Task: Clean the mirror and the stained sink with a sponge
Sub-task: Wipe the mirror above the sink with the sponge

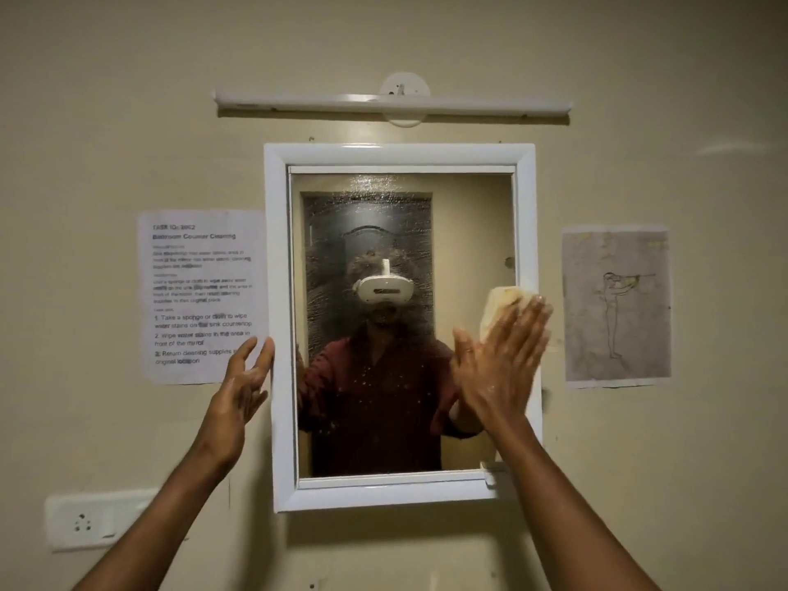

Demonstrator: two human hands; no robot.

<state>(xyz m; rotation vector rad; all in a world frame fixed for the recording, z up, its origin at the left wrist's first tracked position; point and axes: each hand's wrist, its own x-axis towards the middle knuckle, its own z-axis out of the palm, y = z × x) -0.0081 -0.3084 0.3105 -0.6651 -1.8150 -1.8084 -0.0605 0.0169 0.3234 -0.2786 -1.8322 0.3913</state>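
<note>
Low on the left wall sits a white socket plate (91,521); above it, a taped instruction sheet (204,296). Left hand (241,388) next: grip spread, holding nothing, fingertips touching or just short of the outer edge of the mirror's white frame (279,317), probably to steady it. Mirror (403,322) centre: glass smeared with wet streaks across the upper half, droplets lower down. Right hand (496,362): palm flat, fingers straight and together, pressing a pale sponge (503,307) against the glass at the right edge, partly over the frame. Taped sketch (616,305) further right. Sink not in view.

Risks, as judged: with no fingers curled around it, the wet sponge could slip free and drop; hard pushing may shift the frame; drips may reach the socket.
</note>
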